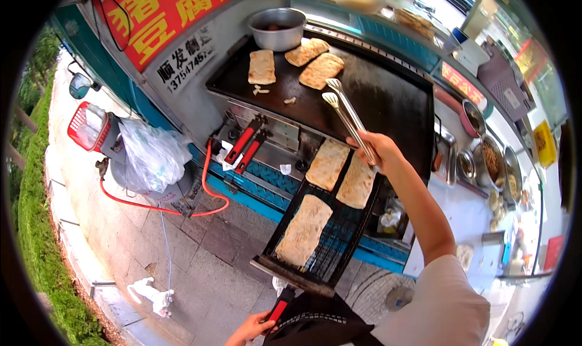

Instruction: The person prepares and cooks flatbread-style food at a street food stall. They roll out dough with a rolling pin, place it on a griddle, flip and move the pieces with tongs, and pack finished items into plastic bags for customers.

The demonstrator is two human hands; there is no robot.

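My right hand [379, 152] grips metal tongs [352, 114]. Their tips are slightly apart above the dark griddle [382, 86], with nothing between them. Below that hand, a wire-rack drawer [327, 250] is pulled out from under the griddle. Three flat rectangular breads lie on it: one bread [304, 230] near the front, another bread [328, 164] at the back left, and a third bread [357, 182] at the back right. At the bottom, my left hand [252, 328] holds a red-and-black handle [279, 307] by the drawer's front. Whether it joins the drawer, I cannot tell.
On the griddle are several browned breads [322, 71], crumbs [289, 101] and a metal pot [277, 30]. Two red-handled tools [245, 143] jut out below. Filling bowls [491, 162] stand right. A red hose [136, 206] and a small white dog [152, 296] on a leash are at left.
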